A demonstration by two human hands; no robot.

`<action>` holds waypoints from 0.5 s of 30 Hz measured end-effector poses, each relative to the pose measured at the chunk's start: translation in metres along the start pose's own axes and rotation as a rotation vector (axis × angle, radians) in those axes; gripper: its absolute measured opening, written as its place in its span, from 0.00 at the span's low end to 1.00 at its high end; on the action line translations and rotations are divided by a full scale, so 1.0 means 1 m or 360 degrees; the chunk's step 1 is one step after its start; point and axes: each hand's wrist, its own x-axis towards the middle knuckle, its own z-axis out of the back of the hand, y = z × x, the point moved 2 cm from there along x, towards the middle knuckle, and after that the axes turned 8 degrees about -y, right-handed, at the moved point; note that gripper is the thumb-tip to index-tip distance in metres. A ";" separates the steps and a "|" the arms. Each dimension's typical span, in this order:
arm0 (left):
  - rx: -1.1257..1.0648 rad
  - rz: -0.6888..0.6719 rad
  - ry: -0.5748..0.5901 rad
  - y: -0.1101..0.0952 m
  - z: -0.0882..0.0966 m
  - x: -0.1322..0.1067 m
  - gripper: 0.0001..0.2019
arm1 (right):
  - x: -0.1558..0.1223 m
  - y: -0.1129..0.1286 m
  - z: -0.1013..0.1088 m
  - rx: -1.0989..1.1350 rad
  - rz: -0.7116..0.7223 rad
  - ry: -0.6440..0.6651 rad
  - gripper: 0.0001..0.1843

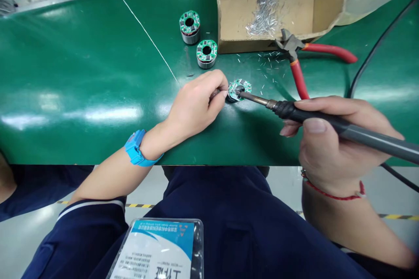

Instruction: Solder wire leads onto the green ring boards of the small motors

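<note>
Badge (153, 248) in a clear holder, foremost, before dark clothing. Green bench (81, 65) beyond, bearing an open cardboard box (304, 8). Right hand (340, 157): fingers wrapped round a soldering iron (366, 136), its tip at a ring-shaped circuit board (244, 83). Left hand (196, 102): thumb and forefinger pinching thin wire (140, 25) beside that board's left edge. Red-handled pliers (292, 48) lie by the box. Two similar boards (207, 43) stand farther back; metal clippings (265, 15) lie inside the box and scattered before it.
</note>
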 end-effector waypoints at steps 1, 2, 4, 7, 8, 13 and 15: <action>-0.0041 0.0044 0.0013 0.001 -0.001 0.000 0.06 | 0.000 -0.001 0.001 -0.0014 0.0011 0.0003 0.11; -0.0092 0.0089 0.0030 0.003 -0.003 0.001 0.06 | 0.000 -0.002 0.001 -0.0025 0.0018 -0.0001 0.11; -0.0195 0.0143 0.0084 0.006 -0.005 0.002 0.13 | 0.001 -0.004 0.002 -0.0040 0.0036 -0.0021 0.10; -0.0258 0.0139 0.0194 0.009 -0.008 0.004 0.20 | 0.004 -0.005 0.001 -0.0055 0.0082 -0.0057 0.10; -0.0258 0.0129 0.0212 0.009 -0.009 0.004 0.20 | 0.005 -0.004 0.001 -0.0066 0.0088 -0.0060 0.10; -0.0225 0.0097 0.0221 0.009 -0.011 0.004 0.19 | 0.015 0.005 -0.002 -0.0128 -0.0011 -0.0043 0.09; -0.0213 0.0100 0.0224 0.009 -0.012 0.004 0.19 | 0.015 0.008 -0.001 -0.0135 -0.0034 -0.0046 0.10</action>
